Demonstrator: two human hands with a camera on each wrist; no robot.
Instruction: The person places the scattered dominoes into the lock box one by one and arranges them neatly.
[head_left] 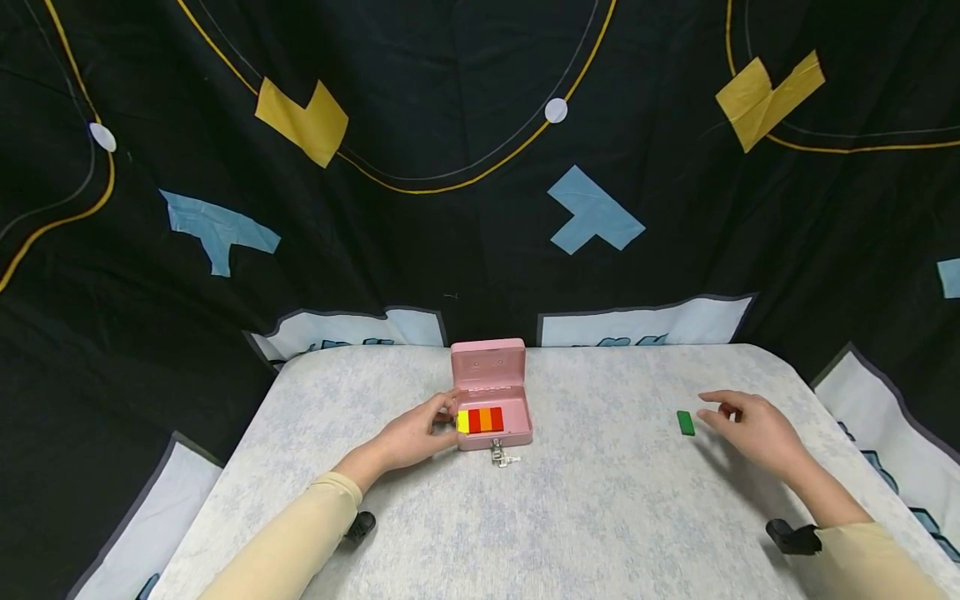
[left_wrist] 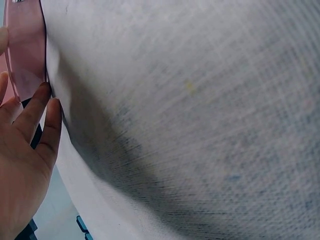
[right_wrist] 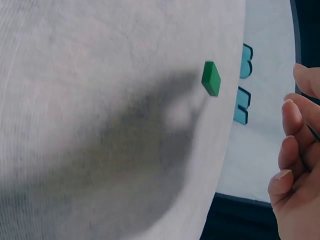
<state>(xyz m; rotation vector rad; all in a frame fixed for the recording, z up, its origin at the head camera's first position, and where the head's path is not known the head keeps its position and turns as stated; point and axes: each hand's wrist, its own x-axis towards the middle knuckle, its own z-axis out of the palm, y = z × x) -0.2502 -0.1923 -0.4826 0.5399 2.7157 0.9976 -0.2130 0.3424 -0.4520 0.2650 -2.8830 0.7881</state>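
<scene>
A pink cash box stands with its lid up at the table's far middle. Several yellow, red and orange blocks lie side by side in it, toward its left. My left hand is at the box's left side, thumb near the front corner and fingers toward the back. In the left wrist view its fingertips meet the pink wall. A green block lies on the table at the right. Just right of it, my right hand hovers, thumb and forefinger apart; the other fingers are loosely bent and partly hidden.
A lock with keys hangs at the box's front. The pale patterned table reaches back to a black cloth decorated with blue and yellow shapes. Dark wrist straps show beside the sleeves.
</scene>
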